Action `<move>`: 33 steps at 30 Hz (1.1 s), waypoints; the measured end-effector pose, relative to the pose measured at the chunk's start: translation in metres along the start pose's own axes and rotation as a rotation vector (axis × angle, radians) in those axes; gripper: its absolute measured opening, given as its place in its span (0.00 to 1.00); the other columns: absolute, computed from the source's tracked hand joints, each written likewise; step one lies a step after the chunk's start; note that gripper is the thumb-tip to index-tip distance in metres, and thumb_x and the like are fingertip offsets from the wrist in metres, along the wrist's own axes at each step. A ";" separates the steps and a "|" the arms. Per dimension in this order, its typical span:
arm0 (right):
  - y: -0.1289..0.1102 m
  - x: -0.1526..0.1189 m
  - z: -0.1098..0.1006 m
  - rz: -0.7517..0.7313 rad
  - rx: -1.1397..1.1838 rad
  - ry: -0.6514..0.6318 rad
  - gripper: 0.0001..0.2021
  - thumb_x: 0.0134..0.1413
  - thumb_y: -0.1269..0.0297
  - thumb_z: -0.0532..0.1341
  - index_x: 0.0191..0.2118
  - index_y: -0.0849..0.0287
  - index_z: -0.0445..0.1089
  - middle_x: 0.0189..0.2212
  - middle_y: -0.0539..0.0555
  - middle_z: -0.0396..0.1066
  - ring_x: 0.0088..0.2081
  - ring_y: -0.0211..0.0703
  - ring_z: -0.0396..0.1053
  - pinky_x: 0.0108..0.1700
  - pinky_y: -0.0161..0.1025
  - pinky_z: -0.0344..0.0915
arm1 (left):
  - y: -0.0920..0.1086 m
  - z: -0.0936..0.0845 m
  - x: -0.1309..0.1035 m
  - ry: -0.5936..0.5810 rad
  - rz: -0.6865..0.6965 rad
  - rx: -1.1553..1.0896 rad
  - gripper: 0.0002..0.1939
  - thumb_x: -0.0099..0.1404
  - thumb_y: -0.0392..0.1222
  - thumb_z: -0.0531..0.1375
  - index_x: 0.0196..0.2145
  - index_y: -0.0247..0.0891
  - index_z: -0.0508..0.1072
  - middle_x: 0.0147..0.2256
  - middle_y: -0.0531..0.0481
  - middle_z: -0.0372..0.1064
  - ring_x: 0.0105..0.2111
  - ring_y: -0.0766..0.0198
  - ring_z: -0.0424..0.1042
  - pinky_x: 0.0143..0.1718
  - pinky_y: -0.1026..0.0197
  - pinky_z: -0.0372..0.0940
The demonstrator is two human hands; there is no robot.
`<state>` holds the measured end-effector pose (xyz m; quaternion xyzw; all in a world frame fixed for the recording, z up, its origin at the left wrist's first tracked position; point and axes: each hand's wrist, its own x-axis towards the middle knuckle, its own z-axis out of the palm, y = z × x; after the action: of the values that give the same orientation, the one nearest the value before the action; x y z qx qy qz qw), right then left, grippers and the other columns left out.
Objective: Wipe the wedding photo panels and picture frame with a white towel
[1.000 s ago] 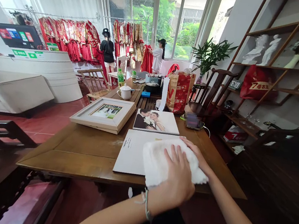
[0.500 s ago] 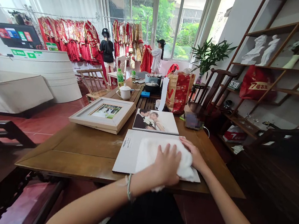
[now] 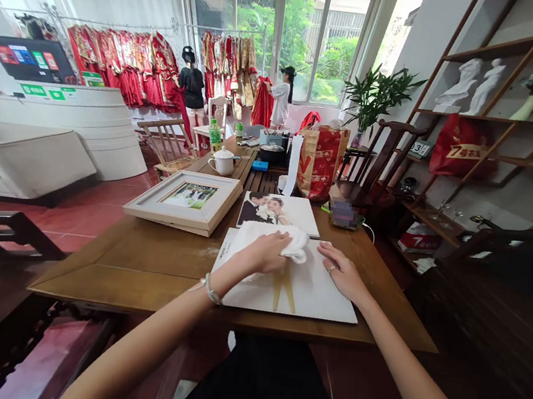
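My left hand (image 3: 270,253) is closed on a bunched white cloth (image 3: 298,243) over the far part of a white board (image 3: 326,302). My right hand (image 3: 344,275), a ring on one finger, lies with fingers stretched on the board's right side. Two yellowish strips (image 3: 286,290) run down the board's middle towards the near edge, and small dark print shows at its left end. Just beyond the board lies a photo panel (image 3: 304,217) of a couple in wedding clothes. To the left sits a pale picture frame (image 3: 218,213) with a smaller photo in it.
Further back on the wooden table (image 3: 136,253) stand a lidded white cup (image 3: 222,163), a green bottle (image 3: 214,136) and a red-and-brown paper bag (image 3: 320,164). A phone-like object (image 3: 346,216) with a white cable lies at right. Two people stand by hanging red garments (image 3: 119,72).
My left hand has moved left and away from me, gathering the cloth with it and uncovering the yellowish strips. My right hand stays on the board's right side.
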<state>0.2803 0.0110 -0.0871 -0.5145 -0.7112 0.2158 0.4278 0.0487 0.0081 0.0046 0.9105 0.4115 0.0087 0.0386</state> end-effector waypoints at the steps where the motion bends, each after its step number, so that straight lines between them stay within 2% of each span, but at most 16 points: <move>1: 0.000 0.000 0.000 0.001 -0.005 -0.004 0.17 0.51 0.69 0.54 0.46 0.53 0.71 0.54 0.54 0.65 0.58 0.46 0.58 0.61 0.51 0.49 | -0.008 0.001 -0.007 0.008 -0.010 -0.001 0.23 0.62 0.36 0.46 0.55 0.33 0.58 0.58 0.40 0.54 0.57 0.53 0.54 0.55 0.50 0.53; 3: -0.001 -0.001 0.000 0.002 -0.011 -0.003 0.17 0.51 0.70 0.54 0.45 0.53 0.71 0.54 0.54 0.65 0.58 0.46 0.57 0.62 0.52 0.49 | -0.018 0.004 -0.025 0.023 -0.035 -0.005 0.27 0.61 0.36 0.46 0.58 0.31 0.54 0.61 0.40 0.48 0.60 0.52 0.48 0.57 0.49 0.50; 5: -0.002 -0.001 0.000 0.000 -0.009 0.006 0.17 0.51 0.70 0.54 0.45 0.53 0.72 0.53 0.53 0.66 0.58 0.46 0.57 0.62 0.52 0.48 | -0.017 0.008 -0.046 0.027 -0.071 -0.012 0.31 0.58 0.35 0.47 0.60 0.32 0.51 0.62 0.42 0.43 0.62 0.52 0.42 0.58 0.47 0.46; 7: -0.001 -0.001 0.000 -0.003 -0.007 0.008 0.16 0.51 0.70 0.54 0.45 0.53 0.72 0.53 0.54 0.66 0.58 0.47 0.57 0.62 0.52 0.49 | -0.004 0.012 -0.069 0.020 -0.099 -0.018 0.36 0.53 0.34 0.49 0.61 0.34 0.50 0.63 0.45 0.39 0.63 0.52 0.36 0.59 0.45 0.41; 10: 0.000 -0.001 0.001 -0.004 -0.008 0.004 0.17 0.51 0.70 0.54 0.45 0.53 0.72 0.53 0.53 0.66 0.59 0.47 0.57 0.62 0.52 0.49 | 0.026 0.018 -0.102 0.009 -0.081 -0.029 0.43 0.48 0.34 0.51 0.63 0.38 0.45 0.64 0.48 0.32 0.63 0.52 0.30 0.60 0.43 0.36; 13: 0.001 -0.001 0.001 -0.012 -0.010 0.007 0.17 0.51 0.71 0.54 0.46 0.52 0.71 0.54 0.53 0.65 0.59 0.46 0.56 0.62 0.52 0.49 | 0.049 0.020 -0.121 -0.002 -0.040 -0.048 0.47 0.45 0.35 0.52 0.64 0.41 0.40 0.64 0.50 0.28 0.63 0.51 0.29 0.60 0.42 0.35; 16: 0.000 -0.001 0.000 -0.010 -0.012 0.000 0.17 0.51 0.70 0.54 0.46 0.54 0.71 0.54 0.54 0.65 0.59 0.47 0.56 0.62 0.52 0.48 | 0.045 0.018 -0.118 0.010 -0.019 -0.051 0.47 0.46 0.35 0.53 0.63 0.41 0.41 0.64 0.49 0.31 0.63 0.51 0.32 0.60 0.44 0.38; 19: -0.003 -0.002 -0.001 0.006 -0.012 -0.014 0.17 0.51 0.70 0.54 0.46 0.54 0.71 0.54 0.55 0.64 0.59 0.47 0.56 0.62 0.52 0.48 | 0.020 0.014 -0.095 0.041 -0.009 -0.036 0.42 0.51 0.39 0.55 0.62 0.40 0.45 0.64 0.46 0.38 0.62 0.51 0.38 0.59 0.45 0.42; 21: -0.004 -0.002 -0.001 0.012 -0.015 -0.015 0.17 0.51 0.70 0.54 0.46 0.54 0.71 0.54 0.54 0.65 0.59 0.47 0.56 0.62 0.52 0.48 | -0.001 0.010 -0.076 0.046 -0.006 -0.007 0.37 0.54 0.46 0.57 0.60 0.42 0.51 0.63 0.44 0.40 0.62 0.48 0.38 0.58 0.40 0.40; 23: -0.004 -0.002 -0.001 0.012 -0.023 -0.014 0.17 0.52 0.70 0.54 0.46 0.54 0.71 0.54 0.54 0.65 0.59 0.47 0.56 0.62 0.52 0.48 | -0.020 0.007 -0.060 0.030 -0.028 0.033 0.35 0.54 0.53 0.59 0.58 0.44 0.56 0.63 0.42 0.38 0.62 0.41 0.35 0.55 0.32 0.35; 26: -0.003 -0.002 -0.001 0.008 -0.023 -0.008 0.16 0.52 0.69 0.54 0.46 0.54 0.71 0.54 0.54 0.65 0.59 0.47 0.56 0.62 0.53 0.48 | -0.042 0.004 -0.047 -0.017 -0.082 0.054 0.33 0.56 0.56 0.57 0.57 0.45 0.58 0.64 0.39 0.36 0.61 0.37 0.32 0.52 0.27 0.35; 30: -0.002 -0.002 0.000 -0.001 -0.002 -0.003 0.16 0.51 0.68 0.55 0.45 0.53 0.71 0.53 0.53 0.66 0.59 0.47 0.57 0.62 0.53 0.47 | -0.048 0.006 -0.057 -0.025 -0.067 0.020 0.24 0.67 0.49 0.45 0.58 0.44 0.56 0.64 0.44 0.36 0.62 0.45 0.34 0.55 0.33 0.38; 33: -0.002 -0.002 0.000 0.007 0.002 -0.004 0.16 0.52 0.68 0.54 0.46 0.53 0.71 0.54 0.54 0.65 0.59 0.48 0.56 0.62 0.54 0.47 | -0.033 0.008 -0.082 -0.002 -0.034 0.029 0.23 0.66 0.46 0.46 0.57 0.43 0.59 0.64 0.47 0.35 0.63 0.47 0.32 0.57 0.36 0.36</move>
<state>0.2794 0.0085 -0.0866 -0.5160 -0.7100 0.2190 0.4263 -0.0292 -0.0322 -0.0048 0.9039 0.4270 0.0012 0.0262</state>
